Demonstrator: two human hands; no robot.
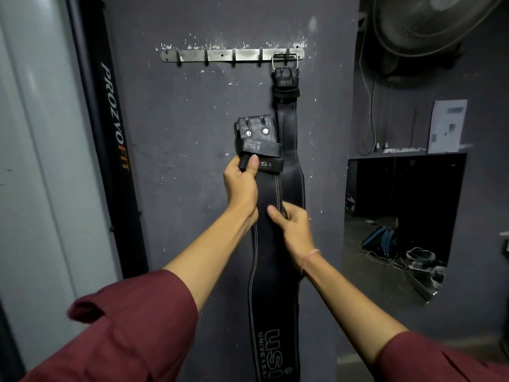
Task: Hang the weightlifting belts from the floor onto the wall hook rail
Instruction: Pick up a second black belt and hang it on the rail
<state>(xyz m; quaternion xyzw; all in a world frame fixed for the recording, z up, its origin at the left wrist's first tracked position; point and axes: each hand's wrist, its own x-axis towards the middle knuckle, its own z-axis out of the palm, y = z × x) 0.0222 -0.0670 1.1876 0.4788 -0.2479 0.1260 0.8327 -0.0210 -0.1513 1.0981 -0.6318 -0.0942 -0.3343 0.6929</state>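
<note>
A metal hook rail (220, 54) is fixed high on the dark wall. One black weightlifting belt (286, 125) hangs by its buckle from the rail's rightmost hook. A second black belt (271, 271) with white stitching and "USI" lettering is held upright in front of the wall, its buckle end below the rail. My left hand (241, 186) grips it just under the buckle loops, thumb on the keeper strap. Lower down, my right hand (289, 224) pinches the belt's right edge. The belt's lower end runs out of view.
A black pole marked "PROZVOFIT" (114, 114) stands at the left beside a pale panel. A wall fan (429, 23) sits top right. A dark opening (405, 205) at the right shows cables and bags on the floor. Several rail hooks are bare.
</note>
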